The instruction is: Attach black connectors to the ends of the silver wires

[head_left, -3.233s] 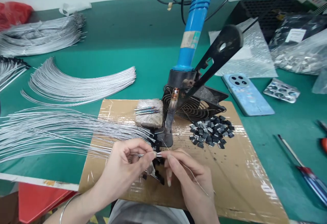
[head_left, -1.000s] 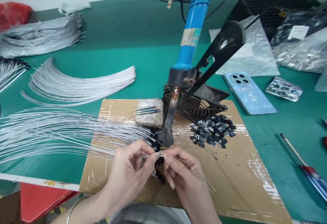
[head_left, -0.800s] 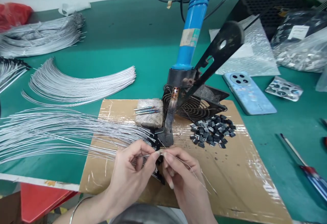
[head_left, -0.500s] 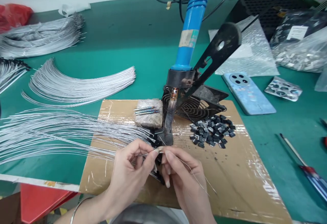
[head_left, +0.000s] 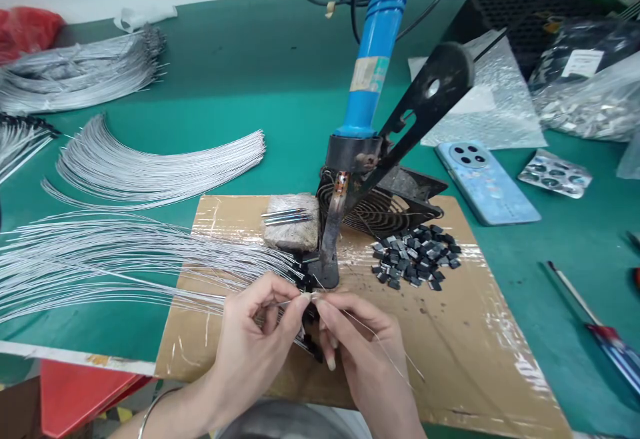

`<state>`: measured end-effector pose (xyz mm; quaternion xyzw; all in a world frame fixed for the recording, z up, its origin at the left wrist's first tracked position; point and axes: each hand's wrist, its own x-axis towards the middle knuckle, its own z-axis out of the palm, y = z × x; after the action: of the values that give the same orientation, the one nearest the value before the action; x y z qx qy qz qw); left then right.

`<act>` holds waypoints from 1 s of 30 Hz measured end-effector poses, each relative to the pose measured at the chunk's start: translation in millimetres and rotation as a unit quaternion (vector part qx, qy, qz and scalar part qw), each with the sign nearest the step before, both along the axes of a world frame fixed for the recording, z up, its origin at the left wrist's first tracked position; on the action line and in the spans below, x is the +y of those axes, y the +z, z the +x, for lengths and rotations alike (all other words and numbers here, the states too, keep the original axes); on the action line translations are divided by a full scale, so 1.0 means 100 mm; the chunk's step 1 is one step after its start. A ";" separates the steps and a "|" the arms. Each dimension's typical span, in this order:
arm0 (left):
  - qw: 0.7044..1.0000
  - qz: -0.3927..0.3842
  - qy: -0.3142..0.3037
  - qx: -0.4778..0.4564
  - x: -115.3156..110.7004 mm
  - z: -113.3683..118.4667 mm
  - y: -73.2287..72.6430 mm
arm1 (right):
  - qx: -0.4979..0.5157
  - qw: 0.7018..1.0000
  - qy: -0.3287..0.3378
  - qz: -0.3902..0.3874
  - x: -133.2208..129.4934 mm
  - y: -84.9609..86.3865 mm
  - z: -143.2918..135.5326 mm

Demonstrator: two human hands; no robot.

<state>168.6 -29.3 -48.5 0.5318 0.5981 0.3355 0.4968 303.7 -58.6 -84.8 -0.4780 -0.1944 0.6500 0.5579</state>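
Note:
My left hand [head_left: 267, 329] pinches the end of a thin white cable [head_left: 215, 299] between thumb and fingers. Close against its fingertips, my right hand [head_left: 363, 345] is closed on a fine silvery wire [head_left: 383, 349], whose loose strands trail out to the right. The exact point where cable and wire meet is hidden by the fingertips. Just beyond the hands, the dark foot of a blue-handled soldering iron [head_left: 367, 92] in a black bracket points down. Black-tipped cable ends [head_left: 313, 345] lie partly hidden beneath my hands.
Cardboard [head_left: 450, 359] covers the green bench. White cables [head_left: 100, 252] spread at left, with another bundle [head_left: 160, 165] behind. A fan [head_left: 385, 212], a worn block [head_left: 291, 232] and black connectors [head_left: 415, 255] sit past the hands. Right are a phone [head_left: 493, 189] and screwdriver [head_left: 595, 325].
My right hand has shifted slightly left, its fingertips closer to those of my left hand. The left hand stays nearly in place.

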 end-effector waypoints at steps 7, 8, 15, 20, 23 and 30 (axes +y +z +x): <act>1.000 0.014 -0.018 0.018 -0.01 -0.01 -0.01 | 0.007 1.000 0.007 -0.007 -0.01 0.00 0.02; 0.999 0.018 -0.020 0.023 -0.01 -0.01 -0.01 | 0.012 1.000 0.013 0.000 0.00 -0.01 0.03; 0.995 0.053 -0.040 0.069 -0.01 -0.04 0.00 | 0.041 0.995 0.086 0.001 0.05 -0.11 0.17; 0.994 0.068 -0.032 0.073 -0.02 -0.03 0.00 | 0.046 0.995 0.085 0.003 0.04 -0.11 0.17; 0.995 0.078 -0.021 0.064 -0.02 0.00 -0.01 | 0.053 0.996 0.069 0.004 0.03 -0.10 0.13; 0.996 0.065 0.001 0.063 -0.06 0.02 -0.11 | 0.075 0.997 -0.010 -0.004 0.00 -0.09 -0.02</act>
<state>170.4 -35.1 -60.0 0.5824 0.6054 0.3405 0.4223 301.3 -58.3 -93.4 -0.4320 -0.1444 0.6792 0.5755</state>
